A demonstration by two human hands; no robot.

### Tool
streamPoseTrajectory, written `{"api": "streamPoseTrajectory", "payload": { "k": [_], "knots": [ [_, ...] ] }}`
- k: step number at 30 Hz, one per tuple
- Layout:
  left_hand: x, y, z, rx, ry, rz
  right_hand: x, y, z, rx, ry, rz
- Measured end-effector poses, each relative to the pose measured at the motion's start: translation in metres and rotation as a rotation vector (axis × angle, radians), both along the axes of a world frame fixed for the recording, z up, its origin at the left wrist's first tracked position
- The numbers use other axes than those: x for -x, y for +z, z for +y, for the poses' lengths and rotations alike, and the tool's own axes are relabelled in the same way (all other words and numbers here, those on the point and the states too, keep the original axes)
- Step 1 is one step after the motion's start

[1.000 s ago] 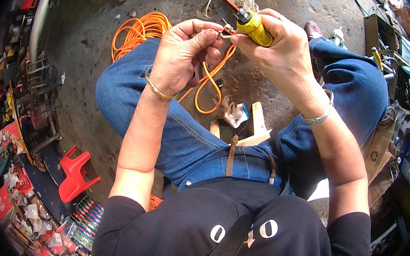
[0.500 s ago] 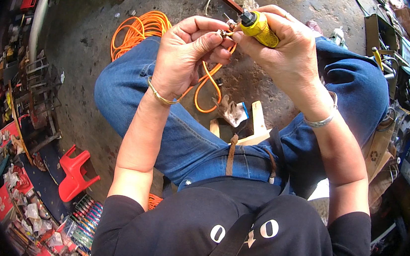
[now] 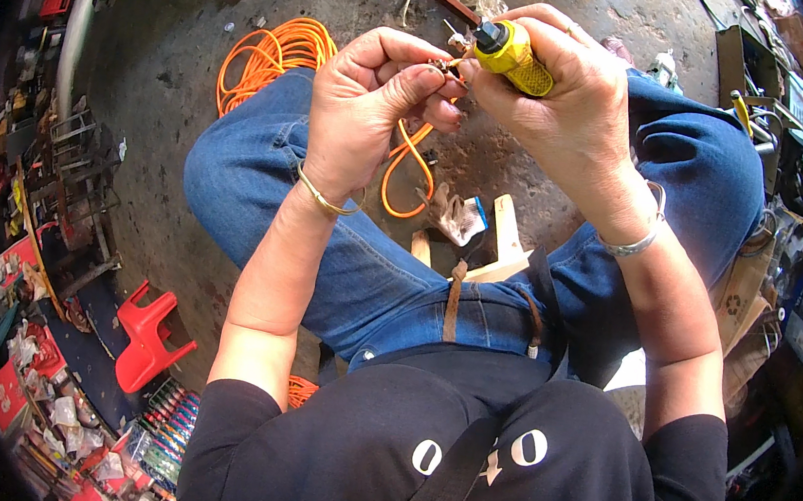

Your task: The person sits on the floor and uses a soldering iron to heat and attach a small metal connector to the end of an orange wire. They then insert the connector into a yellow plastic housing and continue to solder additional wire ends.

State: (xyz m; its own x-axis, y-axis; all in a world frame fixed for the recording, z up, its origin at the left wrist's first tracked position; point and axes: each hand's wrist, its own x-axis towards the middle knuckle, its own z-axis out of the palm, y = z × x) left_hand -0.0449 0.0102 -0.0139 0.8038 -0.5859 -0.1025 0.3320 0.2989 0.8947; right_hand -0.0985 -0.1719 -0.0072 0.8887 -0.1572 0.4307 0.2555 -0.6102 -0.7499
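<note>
A yellow-handled screwdriver [image 3: 521, 67] with a black collar and a long reddish-brown shaft rests in my right hand [image 3: 578, 108], its shaft pointing up and to the left. The same hand's thumb and forefinger also pinch a thin yellow wire end [image 3: 456, 63]. Opposite them, my left hand [image 3: 370, 101] is closed, its thumb and fingers gripping a small metal fitting [image 3: 442, 65] whose exact shape is too small to tell. An orange cable [image 3: 395, 179] loops down below the fingers. The fingertips of both hands nearly meet.
Beyond my left knee lies a coil of orange cable [image 3: 269, 65]. Wooden pieces [image 3: 507, 224] and a crumpled packet [image 3: 457, 213] are on the floor between my legs. A red stool [image 3: 148, 336] stands at left. Tools and boxes crowd the right, near an open metal box [image 3: 742, 66].
Both hands have shifted slightly, the left a little to the right and the right a little up. The grip on the screwdriver and the small fitting stays the same.
</note>
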Motion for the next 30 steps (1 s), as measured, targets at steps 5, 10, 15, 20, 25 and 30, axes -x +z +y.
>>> {"api": "streamPoseTrajectory", "payload": {
  "k": [5, 10, 15, 20, 25, 30],
  "knots": [
    [0.002, 0.002, -0.001, -0.039, 0.010, -0.096, 0.000, 0.001, 0.000, -0.015, 0.006, 0.013],
    [0.005, 0.003, -0.003, -0.132, 0.044, -0.167, 0.000, 0.002, 0.000, -0.136, 0.051, 0.046],
    [0.005, 0.001, -0.004, -0.028, 0.023, -0.051, 0.000, 0.003, -0.001, -0.115, 0.099, 0.052],
    [0.012, -0.002, -0.011, 0.117, 0.088, 0.107, -0.001, 0.003, 0.001, -0.133, 0.081, 0.035],
    [0.013, -0.001, -0.011, 0.161, 0.077, 0.140, 0.002, 0.006, 0.004, -0.094, 0.050, -0.022],
    [0.016, 0.000, -0.014, 0.122, 0.119, 0.041, 0.000, 0.007, 0.005, -0.100, 0.047, -0.035]
  ]
}}
